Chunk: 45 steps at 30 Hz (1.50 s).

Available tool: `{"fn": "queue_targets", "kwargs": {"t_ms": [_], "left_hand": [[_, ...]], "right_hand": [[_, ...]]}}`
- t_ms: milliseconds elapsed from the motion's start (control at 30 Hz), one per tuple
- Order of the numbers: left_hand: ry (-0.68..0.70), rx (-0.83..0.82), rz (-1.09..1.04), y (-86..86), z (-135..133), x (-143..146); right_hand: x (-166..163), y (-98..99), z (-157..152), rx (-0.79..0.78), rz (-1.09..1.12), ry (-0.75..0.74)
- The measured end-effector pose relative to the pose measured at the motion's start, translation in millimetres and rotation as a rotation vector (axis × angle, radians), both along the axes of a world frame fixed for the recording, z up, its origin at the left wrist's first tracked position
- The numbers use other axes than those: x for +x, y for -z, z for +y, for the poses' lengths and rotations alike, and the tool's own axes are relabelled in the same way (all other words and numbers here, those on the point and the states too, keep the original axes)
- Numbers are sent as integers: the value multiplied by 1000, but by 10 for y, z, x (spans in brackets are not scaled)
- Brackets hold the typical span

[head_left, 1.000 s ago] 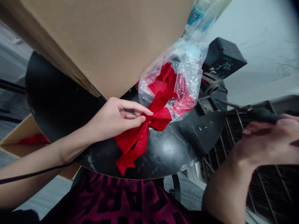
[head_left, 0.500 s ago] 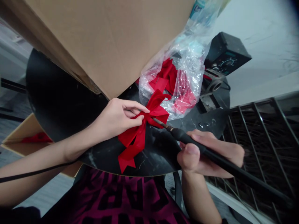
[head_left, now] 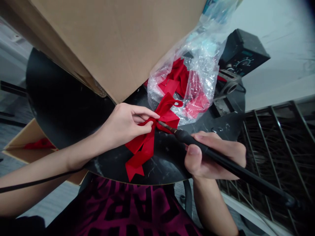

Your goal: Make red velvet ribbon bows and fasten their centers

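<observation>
My left hand point(head_left: 133, 123) pinches a red ribbon bow point(head_left: 144, 155) near its knot, thumb and forefinger closed on the fabric. The bow's loops spread up toward a plastic bag, and its notched tails hang down over the black table. In my right hand point(head_left: 216, 154) is a black-handled soldering iron point(head_left: 189, 137), gripped with the thumb on the near side and the fingers curled round the far side. Its metal tip touches the bow at the knot, just right of my left fingertips. The exact contact spot is partly hidden by folds.
Behind the bow lies a clear plastic bag point(head_left: 209, 78) holding red bows. A large cardboard box point(head_left: 118, 42) stands on the round black table point(head_left: 61, 108). At the right back are a black soldering station point(head_left: 243, 54) and an iron holder point(head_left: 227, 85). A metal rack point(head_left: 278, 141) stands beside the table.
The iron and my right hand have shifted slightly left and up, bringing the tip further in at the knot. My left hand keeps its pinch on the bow.
</observation>
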<state>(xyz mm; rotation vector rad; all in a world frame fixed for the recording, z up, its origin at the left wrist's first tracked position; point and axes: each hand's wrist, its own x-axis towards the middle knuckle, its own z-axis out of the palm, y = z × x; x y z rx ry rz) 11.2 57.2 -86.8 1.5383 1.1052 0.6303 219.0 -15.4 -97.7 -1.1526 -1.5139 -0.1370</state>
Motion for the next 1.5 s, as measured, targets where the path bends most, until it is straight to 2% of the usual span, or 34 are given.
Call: {"fn": "queue_targets", "kwargs": {"t_ms": [233, 400, 767, 1133, 1500], "left_hand": [[-19, 62, 12, 31, 3, 14], [-26, 74, 3, 42, 15, 17], [-16, 82, -5, 40, 22, 19], [-11, 105, 4, 41, 12, 4], [-11, 100, 20, 36, 22, 13]], "right_hand": [[35, 12, 45, 54, -50, -63], [23, 8, 63, 22, -2, -106], [32, 38, 121, 85, -41, -47], [15, 17, 90, -3, -51, -55], [25, 14, 86, -19, -45, -31]]}}
